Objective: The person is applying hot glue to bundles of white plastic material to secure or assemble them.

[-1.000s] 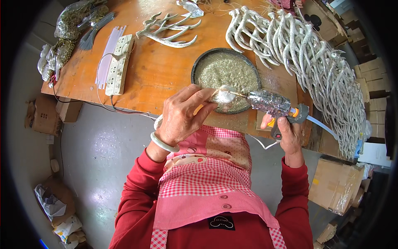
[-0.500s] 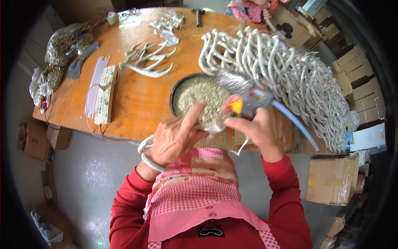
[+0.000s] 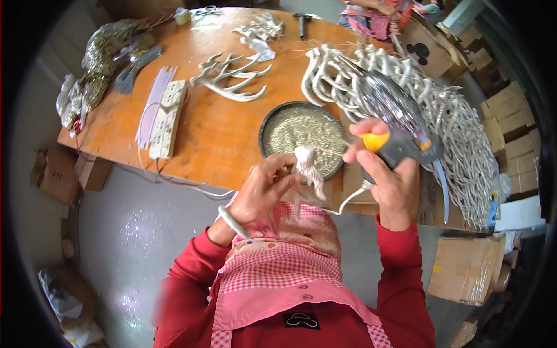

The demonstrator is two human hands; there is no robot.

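Observation:
My left hand (image 3: 264, 191) grips a small white antler-shaped piece (image 3: 308, 169), held up in front of my chest near the table's front edge. My right hand (image 3: 387, 177) is closed around a grey glue gun (image 3: 400, 145) with an orange trigger and a foil-wrapped barrel; its tip points left at the white piece. Just beyond both hands sits a round dark pan (image 3: 268, 124) filled with pale glitter.
A big heap of white antlers (image 3: 441, 110) covers the orange table's (image 3: 220, 139) right side. Loose antlers (image 3: 229, 78), a white power strip (image 3: 165, 119) and bags of glittery material (image 3: 101, 58) lie to the left. Cardboard boxes (image 3: 461, 269) stand on the floor at right.
My head has tilted, shifting the view. The glue gun swung up and over from pointing across the pan; the white piece came off the pan rim toward my chest.

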